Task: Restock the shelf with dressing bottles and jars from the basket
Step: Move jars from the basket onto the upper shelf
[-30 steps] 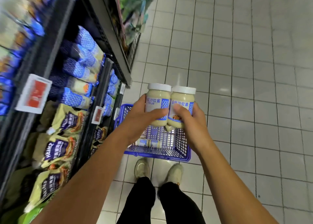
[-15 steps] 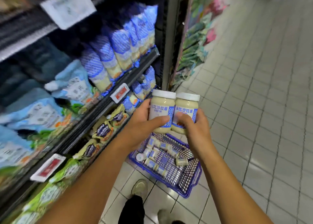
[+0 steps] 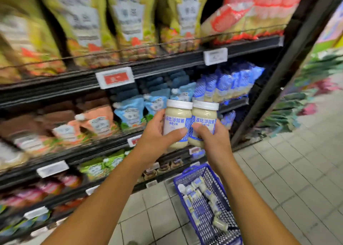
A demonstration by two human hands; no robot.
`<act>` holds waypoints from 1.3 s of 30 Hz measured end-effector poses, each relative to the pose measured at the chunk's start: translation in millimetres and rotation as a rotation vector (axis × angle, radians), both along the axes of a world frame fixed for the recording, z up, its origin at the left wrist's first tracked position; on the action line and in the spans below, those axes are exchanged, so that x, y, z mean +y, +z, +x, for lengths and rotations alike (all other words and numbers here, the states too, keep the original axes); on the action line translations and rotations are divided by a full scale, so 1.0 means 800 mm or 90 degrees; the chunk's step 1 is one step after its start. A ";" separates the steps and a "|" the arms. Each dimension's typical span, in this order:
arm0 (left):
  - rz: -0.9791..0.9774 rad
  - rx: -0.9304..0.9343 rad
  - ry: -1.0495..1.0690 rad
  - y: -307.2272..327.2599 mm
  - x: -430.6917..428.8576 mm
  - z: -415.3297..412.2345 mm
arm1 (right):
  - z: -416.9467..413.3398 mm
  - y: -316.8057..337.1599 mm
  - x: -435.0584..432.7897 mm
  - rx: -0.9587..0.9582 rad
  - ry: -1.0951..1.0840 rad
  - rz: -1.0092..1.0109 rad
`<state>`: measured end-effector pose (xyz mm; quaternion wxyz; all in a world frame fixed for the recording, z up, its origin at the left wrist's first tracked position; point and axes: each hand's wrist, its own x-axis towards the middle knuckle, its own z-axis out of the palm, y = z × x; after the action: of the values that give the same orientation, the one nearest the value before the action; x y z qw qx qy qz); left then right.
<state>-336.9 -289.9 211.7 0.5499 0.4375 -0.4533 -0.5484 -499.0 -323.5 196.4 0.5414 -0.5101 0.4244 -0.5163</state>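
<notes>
Two cream-filled dressing jars with white lids and blue-and-white labels are held upright side by side in front of the shelf. My left hand [image 3: 156, 133] grips the left jar [image 3: 176, 122]. My right hand [image 3: 213, 139] grips the right jar [image 3: 204, 120]. The jars touch each other. Below them on the floor stands the blue wire basket [image 3: 187, 178] with several more small jars and bottles [image 3: 198, 194] lying in it. The black shelf [image 3: 167, 66] rises behind the jars, with blue-and-white dressing bottles [image 3: 228, 85] on the level right behind them.
Yellow-green pouches [image 3: 126, 20] and red bags [image 3: 250, 12] fill the top level. Light-blue pouches [image 3: 130, 111] and orange pouches [image 3: 96, 122] sit on the middle level. Price tags [image 3: 115, 76] hang on the shelf edges. A black upright post [image 3: 274, 81] ends the shelf at right; grey tiled floor [image 3: 287, 170] lies beyond.
The view has lifted and turned left from the floor and basket to face the shelf. Both hands still hold the two jars together, now raised in front of the middle shelf level.
</notes>
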 end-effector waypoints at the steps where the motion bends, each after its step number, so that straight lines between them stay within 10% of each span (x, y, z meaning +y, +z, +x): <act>1: -0.007 -0.002 0.025 0.007 0.013 0.017 | 0.019 0.008 0.005 0.006 0.022 -0.011; 22: -0.152 -0.065 0.453 0.125 0.355 0.373 | 0.443 0.123 0.230 -0.106 0.450 -0.116; 39: -0.274 -0.147 0.535 0.251 0.456 0.537 | 0.633 0.260 0.308 -0.157 0.558 -0.262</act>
<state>92.6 74.6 412.2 0.7481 0.5167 -0.3986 -0.1207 7.1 -77.4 404.6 0.6418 -0.6716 -0.0075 -0.3699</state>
